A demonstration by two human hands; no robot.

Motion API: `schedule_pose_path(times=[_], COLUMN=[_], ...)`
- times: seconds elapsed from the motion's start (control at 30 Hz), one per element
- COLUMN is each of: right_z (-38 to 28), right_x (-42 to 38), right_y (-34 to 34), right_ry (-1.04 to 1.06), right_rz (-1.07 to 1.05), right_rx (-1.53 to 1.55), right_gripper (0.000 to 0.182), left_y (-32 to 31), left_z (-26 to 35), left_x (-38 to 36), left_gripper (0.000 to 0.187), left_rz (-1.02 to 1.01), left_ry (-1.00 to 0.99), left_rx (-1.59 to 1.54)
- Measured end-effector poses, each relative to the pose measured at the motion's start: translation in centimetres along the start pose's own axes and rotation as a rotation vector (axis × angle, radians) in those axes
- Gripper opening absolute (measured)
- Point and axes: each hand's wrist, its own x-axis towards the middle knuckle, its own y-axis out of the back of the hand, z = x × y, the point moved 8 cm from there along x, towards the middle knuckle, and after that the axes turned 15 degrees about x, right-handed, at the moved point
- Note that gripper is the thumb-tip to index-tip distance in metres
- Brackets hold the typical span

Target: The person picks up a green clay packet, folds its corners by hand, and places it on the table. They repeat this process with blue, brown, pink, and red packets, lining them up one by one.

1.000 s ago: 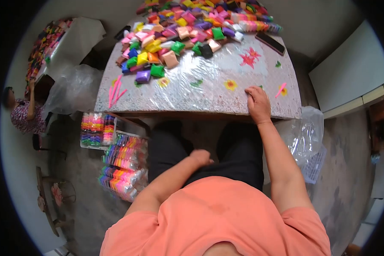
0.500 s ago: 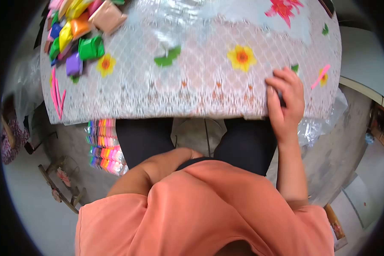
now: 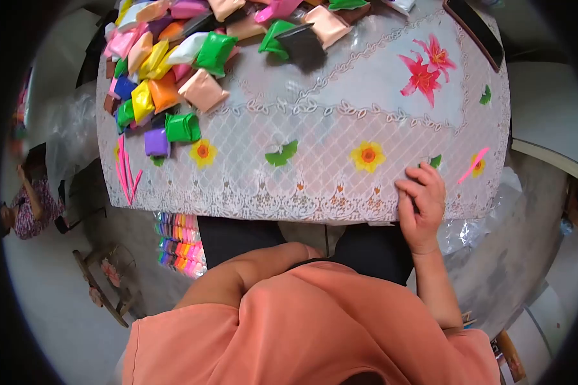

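Note:
My right hand (image 3: 424, 204) rests on the front edge of the lace-patterned tablecloth (image 3: 327, 160). Its fingers are loosely bent and apart from the thumb, with nothing visible in them. A short pink strip (image 3: 474, 165) lies to the right of that hand. My left hand (image 3: 311, 252) is down in my lap, below the table edge, and its fingers are hidden. At the table's left corner are several thin pink sticks (image 3: 127, 172). Beyond them is a pile of small coloured packets, with a purple packet (image 3: 157, 142) and a green packet (image 3: 183, 128) nearest me.
A dark phone (image 3: 474, 32) lies at the far right table edge. Strips of colourful packets (image 3: 178, 240) are below the table on the left. A chair (image 3: 103, 285) stands on the floor, and another person (image 3: 35, 202) is at the far left. Clear plastic (image 3: 485, 208) hangs at the right.
The view has tilted up, so more of the packet pile, the phone and the red flowers show. My right hand keeps its place on the table edge; my left stays in my lap.

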Motion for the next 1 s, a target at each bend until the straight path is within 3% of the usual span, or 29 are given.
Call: schedule_pose_path(times=[0.17, 0.27, 0.4, 0.6, 0.77, 0.93, 1.0], right_z=[-0.8, -1.0, -0.4, -0.1, 0.1, -0.2, -0.2], right_x=[-1.2, -1.9, -2.6, -3.0, -3.1, -3.0, -3.2], right_y=[0.2, 0.3, 0.5, 0.3, 0.0, 0.2, 0.1], right_ry=[0.129, 0.205, 0.286, 0.283, 0.251, 0.260, 0.285], right_rz=[0.050, 0.093, 0.133, 0.171, 0.196, 0.217, 0.216], right_rx=[0.006, 0.043, 0.053, 0.071, -0.007, -0.075, -0.083], right_gripper=[0.017, 0.016, 0.012, 0.011, 0.009, 0.008, 0.008], left_y=[2.1, 2.5, 1.2, 0.6, 0.2, -0.3, -0.5], left_z=[-1.1, 3.6, 3.5, 1.2, -0.3, 5.9, 7.4], left_x=[-0.1, -5.4, -6.1, -8.8, -10.3, -13.8, -14.7], left_gripper=[0.041, 0.042, 0.046, 0.049, 0.043, 0.042, 0.034], left_rz=[0.124, 0.226, 0.288, 0.430, 0.562, 0.792, 0.978], left_ry=[0.100, 0.312, 0.365, 0.510, 0.527, 0.461, 0.337], left_rx=[0.100, 0.294, 0.478, 0.451, 0.472, 0.567, 0.700])
